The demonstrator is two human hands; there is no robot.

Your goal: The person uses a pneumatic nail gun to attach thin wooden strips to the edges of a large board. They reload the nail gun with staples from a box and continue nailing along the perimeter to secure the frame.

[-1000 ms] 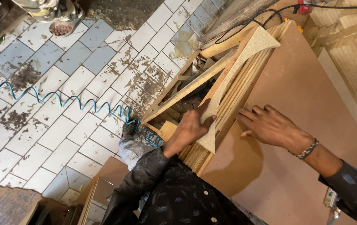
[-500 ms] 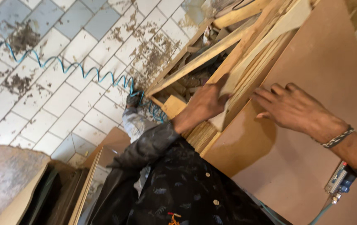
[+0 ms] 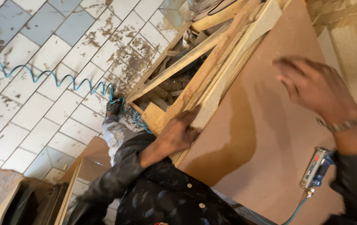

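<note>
I've got a pale wooden board (image 3: 224,79) under my left hand (image 3: 178,133), one of a stack of boards and strips standing on edge along the left edge of the big brown panel (image 3: 266,137). The board runs diagonally from the panel's near-left edge up toward its far corner. My left hand is curled around the board's near end, fingers (image 3: 189,125) wrapped over the top edge, gripping it. The dark patterned sleeve (image 3: 124,175) leads back from that hand toward me.

My right hand (image 3: 315,89) hovers above the panel's right side, fingers spread, flat and open, holding nothing. It's blurred, so I cannot tell whether it touches the surface. There's a metal bracelet (image 3: 340,124) at the wrist.

Near the panel's near-right edge lies a blue and silver air tool (image 3: 316,167), with a teal hose (image 3: 295,214) running off its near end.

Beyond the stack, a long timber strip (image 3: 174,68) slants over a heap of wood offcuts (image 3: 170,89). A coiled blue air hose (image 3: 57,81) snakes across the stained white tiled floor (image 3: 41,112) and ends near the heap, beside a dark glove (image 3: 113,107).
</note>
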